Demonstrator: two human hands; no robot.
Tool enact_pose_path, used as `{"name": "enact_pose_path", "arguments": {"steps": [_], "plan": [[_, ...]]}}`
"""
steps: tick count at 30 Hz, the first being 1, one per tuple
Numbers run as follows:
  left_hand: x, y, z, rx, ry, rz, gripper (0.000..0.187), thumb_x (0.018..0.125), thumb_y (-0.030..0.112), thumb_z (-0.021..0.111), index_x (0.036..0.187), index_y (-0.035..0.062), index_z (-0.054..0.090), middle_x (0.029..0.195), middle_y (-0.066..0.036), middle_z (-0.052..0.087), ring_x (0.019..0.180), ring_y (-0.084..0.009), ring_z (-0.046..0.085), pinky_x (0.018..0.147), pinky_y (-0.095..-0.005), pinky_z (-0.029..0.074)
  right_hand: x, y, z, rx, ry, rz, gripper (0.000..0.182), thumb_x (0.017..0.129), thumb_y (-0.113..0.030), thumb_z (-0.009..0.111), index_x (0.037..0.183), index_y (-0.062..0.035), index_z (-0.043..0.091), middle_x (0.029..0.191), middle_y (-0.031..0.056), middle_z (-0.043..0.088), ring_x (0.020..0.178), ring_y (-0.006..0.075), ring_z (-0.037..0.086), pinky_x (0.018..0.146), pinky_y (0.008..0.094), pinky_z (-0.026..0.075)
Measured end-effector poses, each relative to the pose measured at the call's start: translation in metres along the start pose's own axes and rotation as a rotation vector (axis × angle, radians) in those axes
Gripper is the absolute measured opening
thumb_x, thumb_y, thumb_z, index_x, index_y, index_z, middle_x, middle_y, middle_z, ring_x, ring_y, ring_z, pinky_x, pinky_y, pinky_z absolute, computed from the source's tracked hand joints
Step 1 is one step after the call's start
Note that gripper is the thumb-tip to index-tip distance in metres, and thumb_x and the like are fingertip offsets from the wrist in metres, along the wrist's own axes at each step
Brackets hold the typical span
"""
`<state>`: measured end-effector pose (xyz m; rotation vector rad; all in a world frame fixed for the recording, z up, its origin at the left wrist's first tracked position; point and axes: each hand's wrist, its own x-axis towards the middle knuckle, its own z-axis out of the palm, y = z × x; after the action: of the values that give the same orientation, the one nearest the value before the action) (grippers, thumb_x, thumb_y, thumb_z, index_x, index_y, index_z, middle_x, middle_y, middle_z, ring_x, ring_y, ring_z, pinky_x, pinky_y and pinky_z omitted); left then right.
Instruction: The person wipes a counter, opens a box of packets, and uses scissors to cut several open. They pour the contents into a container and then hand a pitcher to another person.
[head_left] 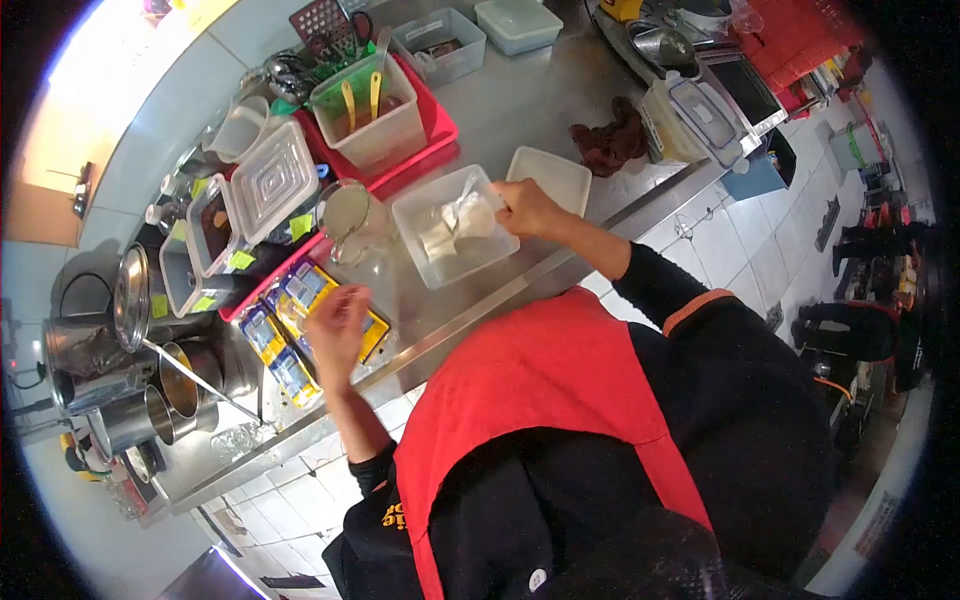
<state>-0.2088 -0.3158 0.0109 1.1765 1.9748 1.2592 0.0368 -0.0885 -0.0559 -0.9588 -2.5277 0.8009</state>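
My right hand (527, 210) is closed at the right rim of a translucent plastic container (465, 265), by a metal utensil whose end lies inside. White blocks and a soft white mass (440, 235) sit in that container. Over the blue and yellow packets (265, 345), my left hand (338, 320) is raised with fingers bent and blurred; whether it holds anything cannot be made out. A clear jug (352, 215) stands between the packets and the container. Just behind my right hand lies a pale rectangular lid or shallow tray (560, 180).
A tub with yellow-handled utensils (370, 135) stands in a red tray (440, 125). Metal pots (130, 425) and lidded containers (205, 235) crowd the left. A brown cloth (612, 138) lies near the right edge of the steel counter (520, 95).
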Motion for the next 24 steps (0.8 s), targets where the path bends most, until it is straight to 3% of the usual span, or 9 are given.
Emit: {"name": "enact_pose_path", "arguments": {"steps": [3,5,7,9,11,13,16,20,24], "plan": [[0.007,0.027,0.038,0.076,-0.02,0.069,0.018,0.08,0.017,0.062,0.087,-0.0003,0.062,0.065,-0.006,0.06,0.057,-0.0075,0.053,0.053,-0.021,0.042,0.01,-0.017,-0.041,-0.001,0.106,-0.205,0.028,0.068,-0.013,0.056,0.093,0.0009,0.057,0.06,0.0165,0.058,0.049,0.0219,0.058,0.048,0.035,0.047],[0.013,0.031,0.046,0.07,0.004,0.067,0.019,0.08,0.017,0.062,0.088,-0.0002,0.062,0.065,-0.007,0.06,0.057,-0.0082,0.054,0.054,-0.0213,0.043,0.021,-0.025,-0.091,0.244,-0.093,0.122,0.019,0.069,-0.011,0.057,0.085,-0.0008,0.058,0.064,0.0164,0.059,0.057,0.0223,0.061,0.054,0.0346,0.048],[0.019,0.038,0.053,0.086,0.035,0.06,0.019,0.08,0.016,0.062,0.089,-0.0001,0.062,0.065,-0.008,0.06,0.057,-0.0096,0.055,0.054,-0.0221,0.044,0.043,0.002,-0.122,0.229,0.061,0.167,0.014,0.069,-0.009,0.059,0.081,-0.0025,0.059,0.063,0.015,0.059,0.056,0.0215,0.06,0.054,0.0343,0.047],[0.023,0.047,0.06,0.132,0.038,0.048,0.019,0.079,0.016,0.062,0.09,0.0001,0.062,0.065,-0.008,0.06,0.057,-0.0097,0.055,0.054,-0.0223,0.044,0.068,0.046,-0.161,0.156,0.124,-0.035,0.019,0.073,-0.011,0.059,0.09,-0.0028,0.059,0.061,0.0073,0.057,0.055,0.01,0.056,0.048,0.0263,0.044],[0.025,0.051,0.068,0.189,0.045,0.046,0.018,0.079,0.015,0.062,0.09,0.0005,0.063,0.065,-0.008,0.06,0.057,-0.0104,0.055,0.054,-0.0224,0.044,0.106,0.104,-0.191,-0.1,0.254,-0.278,0.014,0.073,-0.016,0.059,0.084,-0.0065,0.06,0.066,0.0084,0.059,0.058,0.0175,0.059,0.051,0.0308,0.046],[0.026,0.056,0.079,0.176,0.032,0.02,0.018,0.079,0.015,0.063,0.091,0.0007,0.063,0.065,-0.008,0.06,0.057,-0.0107,0.055,0.054,-0.0226,0.045,0.145,0.137,-0.21,-0.582,0.494,-0.164,0.011,0.073,-0.018,0.058,0.08,-0.0105,0.06,0.073,0.0098,0.061,0.064,0.0281,0.06,0.056,0.0368,0.048],[0.026,0.052,0.094,0.165,0.022,-0.022,0.018,0.079,0.014,0.063,0.091,0.0015,0.063,0.066,-0.008,0.06,0.056,-0.0111,0.055,0.054,-0.0232,0.045,0.203,0.197,-0.229,-0.567,0.736,-0.059,0.011,0.072,-0.019,0.057,0.081,-0.014,0.061,0.079,0.0099,0.062,0.071,0.0331,0.058,0.061,0.0416,0.047],[0.029,0.054,0.109,0.183,0.033,-0.111,0.018,0.078,0.014,0.063,0.092,0.002,0.063,0.067,-0.008,0.061,0.058,-0.0107,0.056,0.054,-0.0236,0.046,0.255,0.229,-0.235,-0.602,0.712,0.014,0.014,0.072,-0.02,0.055,0.083,-0.0138,0.062,0.085,0.0102,0.062,0.078,0.0324,0.059,0.067,0.0427,0.047],[0.033,0.056,0.121,0.158,0.018,-0.193,0.018,0.078,0.012,0.063,0.093,0.0023,0.063,0.067,-0.008,0.061,0.058,-0.0105,0.056,0.054,-0.0236,0.045,0.284,0.259,-0.214,-0.478,0.51,0.232,0.02,0.072,-0.021,0.052,0.088,-0.0137,0.062,0.095,0.0115,0.06,0.088,0.0343,0.057,0.076,0.0441,0.046]]}}
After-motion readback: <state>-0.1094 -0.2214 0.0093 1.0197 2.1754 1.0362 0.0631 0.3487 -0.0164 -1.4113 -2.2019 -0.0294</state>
